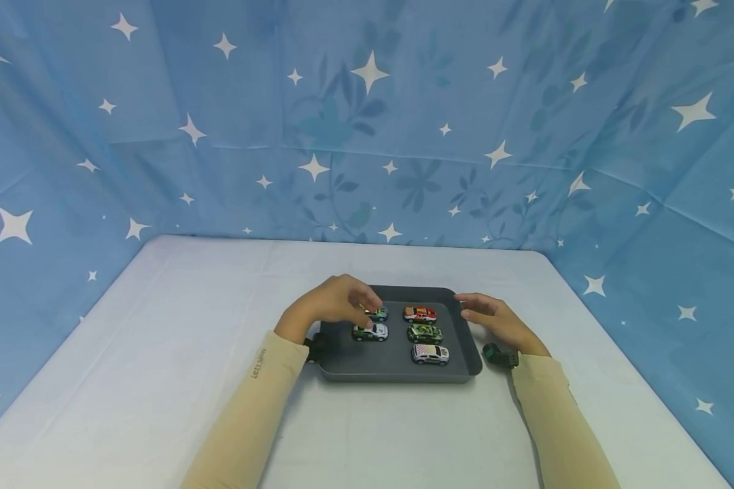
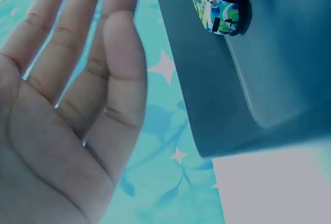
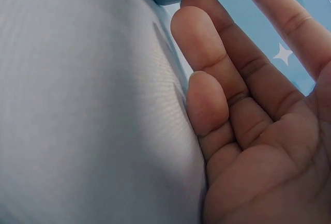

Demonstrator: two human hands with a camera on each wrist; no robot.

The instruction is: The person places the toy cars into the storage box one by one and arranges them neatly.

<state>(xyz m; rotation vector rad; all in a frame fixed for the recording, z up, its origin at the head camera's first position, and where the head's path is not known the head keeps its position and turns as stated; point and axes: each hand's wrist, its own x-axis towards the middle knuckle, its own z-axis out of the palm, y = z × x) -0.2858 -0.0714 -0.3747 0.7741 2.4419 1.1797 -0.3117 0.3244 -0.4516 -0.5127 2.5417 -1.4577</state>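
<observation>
A dark grey tray (image 1: 397, 370) holds several small toy cars. My left hand (image 1: 336, 301) hovers over its left side, palm down, fingers apart and relaxed. Just under the fingertips is a blue-green toy car (image 1: 378, 314), partly hidden by the hand. Close below it sits a white-and-green toy car (image 1: 370, 333). In the left wrist view the fingers stay off the patterned car (image 2: 225, 12). My right hand (image 1: 495, 319) lies beside the tray's right wall, its fingertips at the rim. Its fingers are loosely bent and hold nothing in the right wrist view.
On the tray's right half, an orange-red car (image 1: 419, 314), a green car (image 1: 425, 333) and a white-and-pink car (image 1: 430, 354) form a column. White cloth covers the table (image 1: 220, 285). A blue star-print curtain (image 1: 355, 122) hangs behind it.
</observation>
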